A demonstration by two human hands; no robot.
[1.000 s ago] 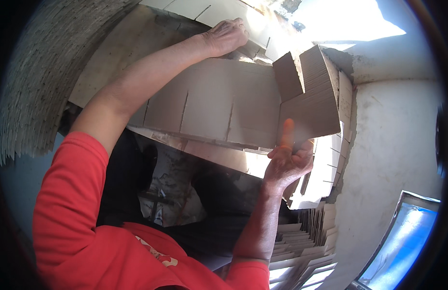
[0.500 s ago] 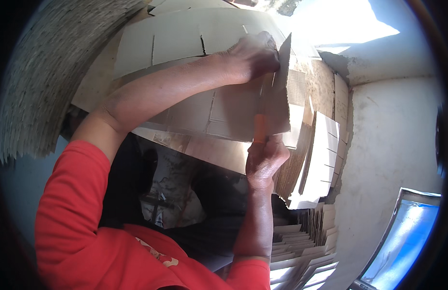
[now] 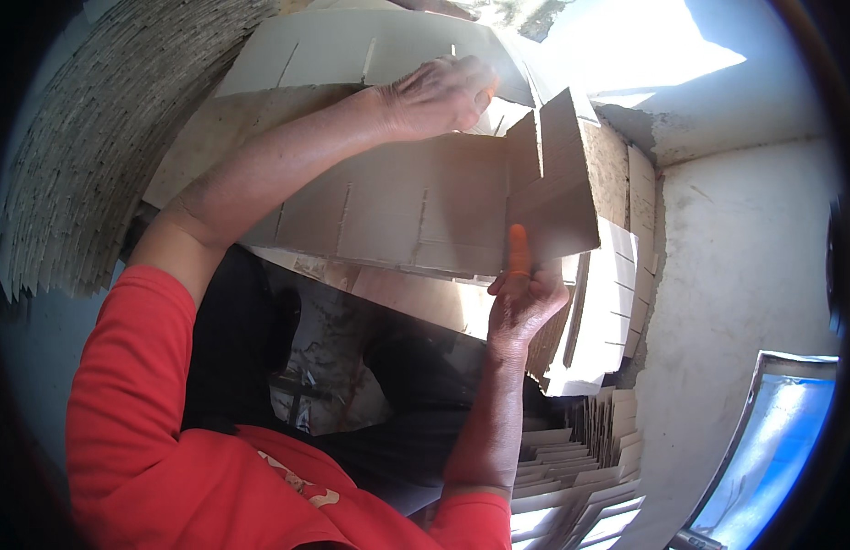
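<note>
A grey-brown slotted cardboard sheet (image 3: 379,206) lies across the work surface, its right end bent up into an upright flap (image 3: 562,188) with a slit. My right hand (image 3: 530,298) grips the near lower corner by this flap. One of its digits wears an orange finger cover (image 3: 518,247) and presses along the cardboard. Over the sheet's far edge is my left hand (image 3: 443,94), fingers curled in; what they hold, if anything, is hidden. Beyond it lies another pale slotted sheet (image 3: 329,53).
A tall stack of cardboard (image 3: 104,137) rises at the left. More slotted pieces (image 3: 608,302) stand by the wall (image 3: 737,266) at right, with several pieces (image 3: 572,477) stacked lower down. A blue panel in a frame (image 3: 764,458) leans at lower right.
My left hand has moved left, off the upright flap. My right hand has shifted slightly right and down, and the flap has tilted outward to the right, showing its slit.
</note>
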